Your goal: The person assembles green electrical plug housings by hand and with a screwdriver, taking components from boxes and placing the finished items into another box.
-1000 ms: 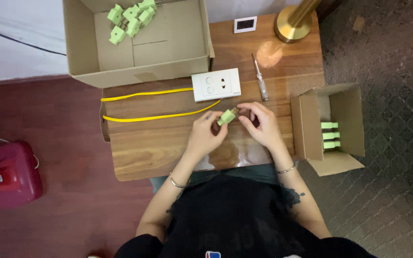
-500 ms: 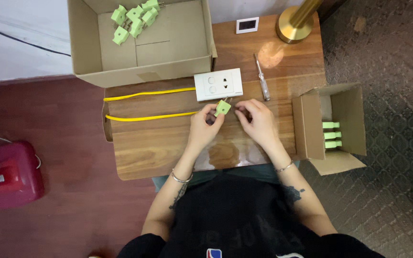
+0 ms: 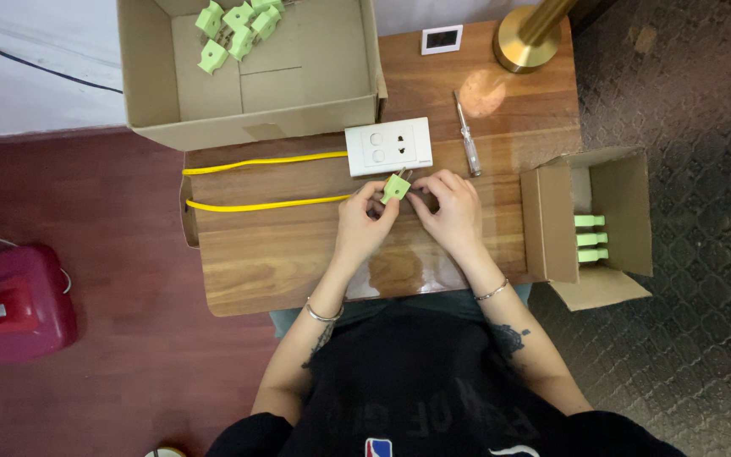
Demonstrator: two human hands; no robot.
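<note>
Your left hand (image 3: 364, 222) and right hand (image 3: 448, 207) meet over the wooden surface (image 3: 281, 254), both pinching a small green plug (image 3: 396, 187) between their fingertips. Just beyond it lies the white socket plate (image 3: 387, 146) with yellow cables (image 3: 264, 161) running left; a screwdriver (image 3: 467, 135) lies to its right.

a home room used for piecework — wooden table (image 3: 298, 262), brass lamp base (image 3: 528, 42), patterned carpet (image 3: 687, 338).

Both hands' fingers (image 3: 380, 196) pinching green plug (image 3: 396, 187), white socket (image 3: 387, 146) just beyond
</note>
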